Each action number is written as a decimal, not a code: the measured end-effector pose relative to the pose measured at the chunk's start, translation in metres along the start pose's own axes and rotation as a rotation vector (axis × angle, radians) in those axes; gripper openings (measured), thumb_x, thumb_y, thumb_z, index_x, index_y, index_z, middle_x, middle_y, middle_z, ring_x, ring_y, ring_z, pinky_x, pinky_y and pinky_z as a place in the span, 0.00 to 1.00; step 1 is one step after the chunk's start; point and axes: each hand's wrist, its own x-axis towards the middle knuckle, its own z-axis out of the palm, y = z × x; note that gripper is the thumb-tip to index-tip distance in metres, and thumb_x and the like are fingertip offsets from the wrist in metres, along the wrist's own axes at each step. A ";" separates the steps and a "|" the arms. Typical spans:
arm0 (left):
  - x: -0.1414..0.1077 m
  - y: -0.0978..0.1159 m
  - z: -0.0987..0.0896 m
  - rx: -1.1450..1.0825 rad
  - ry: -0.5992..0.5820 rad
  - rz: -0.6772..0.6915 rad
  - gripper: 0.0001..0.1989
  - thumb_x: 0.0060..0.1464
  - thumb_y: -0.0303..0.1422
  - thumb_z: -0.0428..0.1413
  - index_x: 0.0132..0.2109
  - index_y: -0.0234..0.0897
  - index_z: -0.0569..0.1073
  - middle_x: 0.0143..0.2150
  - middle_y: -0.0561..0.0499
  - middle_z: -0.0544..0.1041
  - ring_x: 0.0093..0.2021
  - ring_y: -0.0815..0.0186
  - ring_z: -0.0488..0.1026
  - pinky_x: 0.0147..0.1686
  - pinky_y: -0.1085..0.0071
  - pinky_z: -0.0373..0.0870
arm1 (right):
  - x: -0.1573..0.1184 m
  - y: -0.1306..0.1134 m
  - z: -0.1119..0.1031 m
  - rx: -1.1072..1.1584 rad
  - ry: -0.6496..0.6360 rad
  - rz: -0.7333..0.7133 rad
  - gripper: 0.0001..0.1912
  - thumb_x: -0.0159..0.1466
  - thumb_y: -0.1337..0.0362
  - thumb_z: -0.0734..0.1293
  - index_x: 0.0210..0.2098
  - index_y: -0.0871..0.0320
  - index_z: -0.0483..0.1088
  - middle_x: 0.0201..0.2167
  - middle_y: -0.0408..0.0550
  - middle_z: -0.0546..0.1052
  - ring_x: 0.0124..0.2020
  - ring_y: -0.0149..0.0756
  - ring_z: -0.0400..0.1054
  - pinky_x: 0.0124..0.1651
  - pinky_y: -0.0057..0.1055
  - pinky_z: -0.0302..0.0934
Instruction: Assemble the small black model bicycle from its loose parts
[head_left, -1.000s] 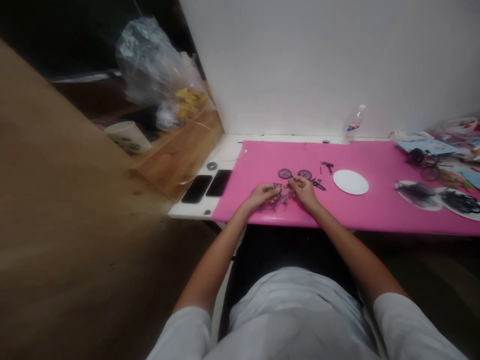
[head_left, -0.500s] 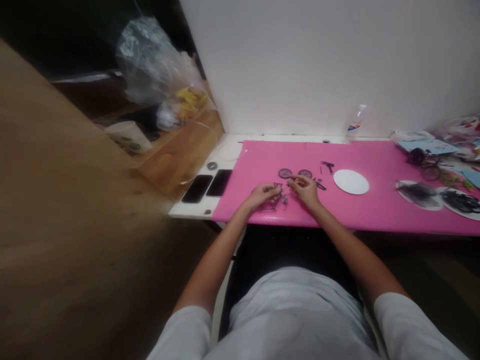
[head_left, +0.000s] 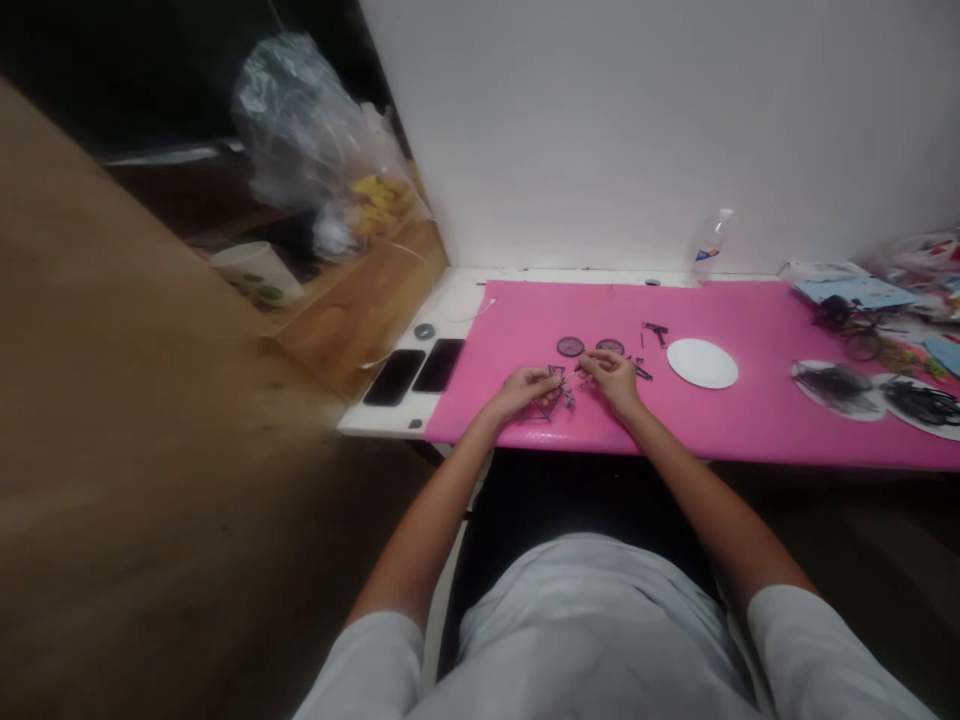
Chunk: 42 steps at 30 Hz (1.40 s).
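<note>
My left hand [head_left: 527,390] is closed on a small dark frame [head_left: 546,408] of thin bars near the front edge of the pink mat. Close on its right, my right hand [head_left: 611,380] pinches a thin, light-tipped piece [head_left: 574,375] that points toward the left fingertips. Just beyond the hands lie a dark spoked wheel [head_left: 570,346] and a second wheel [head_left: 610,347]. Small black parts [head_left: 641,370] rest right of my right hand, and another black part [head_left: 657,332] lies farther back. What touches between the fingertips is too small to tell.
On the pink mat [head_left: 525,310] are a white disc [head_left: 703,363] and, at right, two plates with black parts [head_left: 838,390]. Two dark phones [head_left: 394,377] lie at the left. A clear bottle [head_left: 710,245] stands at the back; bags and papers [head_left: 855,285] fill the far right.
My right hand has shifted very slightly, and the thin piece between the hands shows more clearly. My left hand stays nearly still.
</note>
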 end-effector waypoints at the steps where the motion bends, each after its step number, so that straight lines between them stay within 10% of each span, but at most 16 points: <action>1: 0.000 0.000 0.000 0.007 0.000 0.001 0.24 0.55 0.50 0.69 0.38 0.29 0.79 0.28 0.51 0.75 0.26 0.73 0.69 0.29 0.75 0.65 | 0.000 0.000 0.000 -0.004 0.009 -0.010 0.29 0.51 0.43 0.83 0.40 0.59 0.80 0.31 0.52 0.83 0.28 0.38 0.77 0.26 0.28 0.68; 11: 0.002 -0.002 0.000 -0.029 0.028 -0.020 0.24 0.54 0.49 0.70 0.40 0.29 0.80 0.31 0.48 0.77 0.27 0.73 0.70 0.29 0.75 0.66 | -0.006 -0.012 0.001 -0.008 -0.047 0.002 0.27 0.58 0.44 0.78 0.49 0.55 0.82 0.47 0.53 0.85 0.45 0.45 0.80 0.34 0.30 0.70; 20: 0.000 0.001 0.001 -0.018 0.010 -0.008 0.24 0.55 0.49 0.70 0.38 0.29 0.79 0.28 0.50 0.75 0.26 0.72 0.70 0.29 0.75 0.66 | -0.002 -0.010 -0.002 -0.009 -0.034 0.048 0.26 0.53 0.42 0.81 0.35 0.59 0.80 0.32 0.52 0.83 0.29 0.36 0.74 0.28 0.29 0.65; 32: -0.001 0.001 0.001 -0.048 0.015 -0.012 0.26 0.52 0.50 0.71 0.39 0.29 0.79 0.30 0.48 0.77 0.26 0.73 0.70 0.29 0.74 0.66 | -0.004 -0.010 -0.001 -0.065 -0.031 -0.012 0.28 0.59 0.41 0.77 0.46 0.56 0.84 0.44 0.53 0.85 0.40 0.44 0.79 0.33 0.32 0.69; 42: -0.001 0.000 -0.001 -0.020 -0.009 -0.001 0.23 0.55 0.49 0.69 0.39 0.29 0.79 0.29 0.50 0.75 0.26 0.72 0.70 0.29 0.75 0.67 | -0.003 -0.011 -0.004 -0.006 -0.058 0.058 0.23 0.54 0.46 0.82 0.35 0.58 0.82 0.31 0.52 0.83 0.31 0.38 0.76 0.30 0.28 0.64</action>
